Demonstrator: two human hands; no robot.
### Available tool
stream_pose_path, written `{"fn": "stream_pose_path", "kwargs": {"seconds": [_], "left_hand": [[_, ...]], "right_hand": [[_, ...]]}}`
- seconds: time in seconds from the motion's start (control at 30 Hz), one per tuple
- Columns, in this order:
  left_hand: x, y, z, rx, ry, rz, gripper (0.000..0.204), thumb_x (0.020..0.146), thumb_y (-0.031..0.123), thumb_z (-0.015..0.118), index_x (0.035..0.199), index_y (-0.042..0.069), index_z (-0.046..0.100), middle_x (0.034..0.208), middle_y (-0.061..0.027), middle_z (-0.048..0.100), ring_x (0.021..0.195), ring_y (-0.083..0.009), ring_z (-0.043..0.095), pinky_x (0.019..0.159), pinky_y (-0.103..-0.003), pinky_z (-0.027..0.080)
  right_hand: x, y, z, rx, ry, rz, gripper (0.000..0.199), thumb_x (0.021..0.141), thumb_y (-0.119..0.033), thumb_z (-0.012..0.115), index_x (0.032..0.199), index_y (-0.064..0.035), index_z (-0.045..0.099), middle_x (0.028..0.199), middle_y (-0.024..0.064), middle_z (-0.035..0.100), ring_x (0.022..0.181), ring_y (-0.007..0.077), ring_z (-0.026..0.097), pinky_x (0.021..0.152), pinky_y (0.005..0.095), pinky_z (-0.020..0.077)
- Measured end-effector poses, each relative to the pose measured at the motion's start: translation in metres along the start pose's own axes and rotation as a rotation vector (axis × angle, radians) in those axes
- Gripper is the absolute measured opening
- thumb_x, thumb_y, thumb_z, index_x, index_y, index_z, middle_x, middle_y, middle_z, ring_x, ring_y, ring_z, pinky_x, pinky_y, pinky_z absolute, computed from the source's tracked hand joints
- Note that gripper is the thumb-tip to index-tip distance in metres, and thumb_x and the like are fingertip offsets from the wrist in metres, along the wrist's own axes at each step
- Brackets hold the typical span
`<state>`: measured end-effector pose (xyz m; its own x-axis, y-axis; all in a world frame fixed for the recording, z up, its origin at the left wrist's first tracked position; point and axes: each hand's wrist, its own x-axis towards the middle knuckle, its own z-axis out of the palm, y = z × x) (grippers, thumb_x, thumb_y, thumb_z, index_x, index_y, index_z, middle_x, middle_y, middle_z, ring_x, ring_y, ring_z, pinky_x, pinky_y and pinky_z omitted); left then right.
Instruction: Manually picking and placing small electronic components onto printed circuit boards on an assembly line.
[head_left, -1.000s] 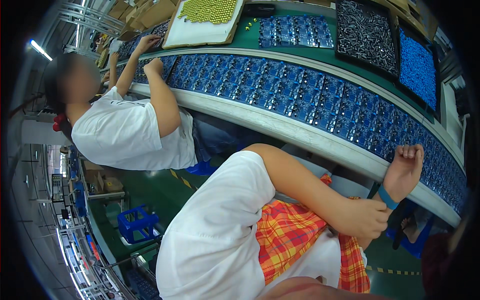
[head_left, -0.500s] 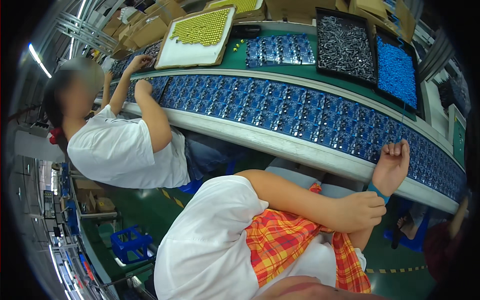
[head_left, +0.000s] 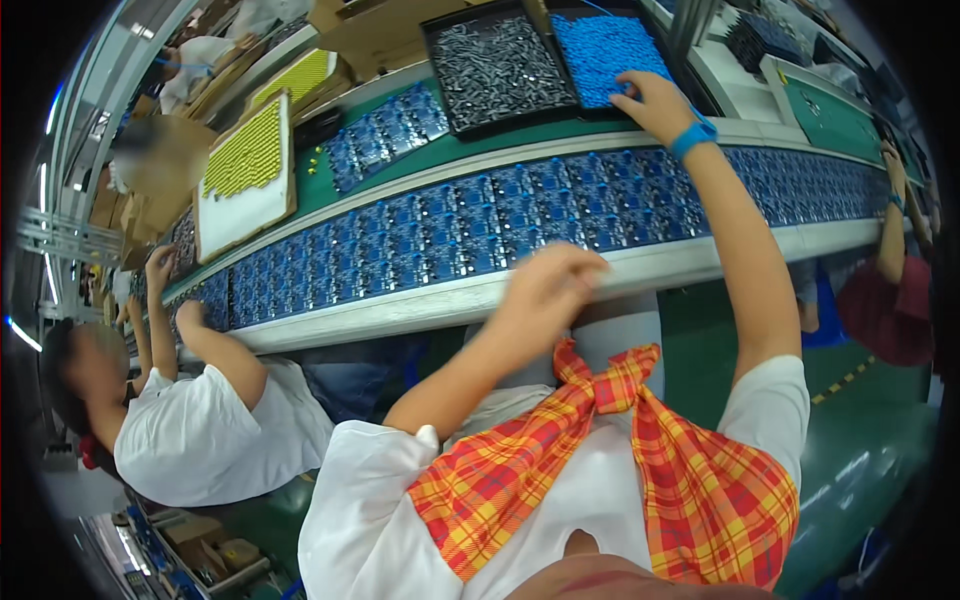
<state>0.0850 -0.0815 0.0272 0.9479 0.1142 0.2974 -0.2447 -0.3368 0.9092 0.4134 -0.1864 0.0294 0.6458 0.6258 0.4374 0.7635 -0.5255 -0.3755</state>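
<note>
My right hand (head_left: 655, 105), with a blue band at its wrist, reaches over the conveyor to the near edge of a black tray of small blue parts (head_left: 603, 50). Its fingers are bent and drawn together at the parts; whatever lies between the fingertips is too small to make out. Blurred by motion, my left hand (head_left: 552, 290) hovers above the conveyor's near rail (head_left: 430, 300). Its finger state is unclear. Beneath and beyond it run rows of blue circuit boards (head_left: 440, 232) on the conveyor.
A black tray of dark grey parts (head_left: 497, 75) adjoins the blue parts. Further left are loose circuit boards (head_left: 387, 135) and a white board of yellow parts (head_left: 243, 165). A co-worker (head_left: 215, 430) sits at left; another person's arm (head_left: 893, 225) reaches in at right.
My hands have come apart; the left was clasping my right forearm. My right hand has moved out to the blue parts, and my left has lifted toward the rail. The view has swung right.
</note>
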Motion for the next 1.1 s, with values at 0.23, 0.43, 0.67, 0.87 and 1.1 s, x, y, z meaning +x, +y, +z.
{"fn": "stream_pose_path", "kwargs": {"seconds": [0.23,0.43,0.67,0.87,1.1], "left_hand": [[0.001,-0.002,-0.042,-0.347,0.282,-0.247,0.017,0.094,0.005,0.069,0.11,-0.001,0.072,0.103,-0.0074,0.073,0.092,-0.0136,0.068,0.082,-0.026,0.052],[0.006,-0.006,-0.042,-0.284,0.241,-0.26,0.019,0.093,0.004,0.07,0.11,-0.003,0.072,0.102,-0.0084,0.073,0.092,-0.014,0.069,0.082,-0.025,0.053],[0.035,0.004,-0.038,0.063,0.03,-0.267,0.014,0.09,0.007,0.072,0.103,0.003,0.075,0.097,-0.0073,0.073,0.088,-0.0182,0.068,0.079,-0.029,0.053],[0.086,0.009,-0.009,0.489,-0.291,0.082,0.01,0.086,0.011,0.073,0.095,0.009,0.076,0.09,-0.006,0.068,0.09,-0.0267,0.063,0.081,-0.037,0.05],[0.128,-0.005,0.044,0.712,-0.433,0.457,0.009,0.082,0.015,0.073,0.091,0.015,0.075,0.098,-0.0024,0.061,0.103,-0.0263,0.053,0.093,-0.043,0.037]], "right_hand": [[0.014,0.008,0.017,0.04,-0.039,0.026,0.025,0.094,-0.026,0.069,0.104,-0.0032,0.07,0.086,0.0126,0.069,0.082,0.0276,0.066,0.078,0.0413,0.0542],[0.006,0.005,0.0,0.005,0.198,0.11,0.015,0.094,-0.016,0.067,0.099,-0.0023,0.065,0.084,0.0068,0.067,0.079,0.017,0.064,0.074,0.0316,0.0524],[-0.057,-0.016,-0.054,0.699,0.399,0.228,0.018,0.089,-0.019,0.066,0.099,-0.0035,0.064,0.078,0.0161,0.067,0.076,0.0296,0.068,0.071,0.0407,0.0531],[-0.161,-0.057,-0.09,0.965,0.345,0.223,0.009,0.097,-0.007,0.06,0.104,-0.0016,0.061,0.095,0.0047,0.064,0.087,0.0118,0.058,0.081,0.0264,0.0475],[-0.235,-0.063,-0.071,1.163,0.478,0.433,0.008,0.096,-0.001,0.059,0.103,0.0003,0.059,0.096,0.0067,0.062,0.086,0.0124,0.057,0.078,0.026,0.0454]]}}
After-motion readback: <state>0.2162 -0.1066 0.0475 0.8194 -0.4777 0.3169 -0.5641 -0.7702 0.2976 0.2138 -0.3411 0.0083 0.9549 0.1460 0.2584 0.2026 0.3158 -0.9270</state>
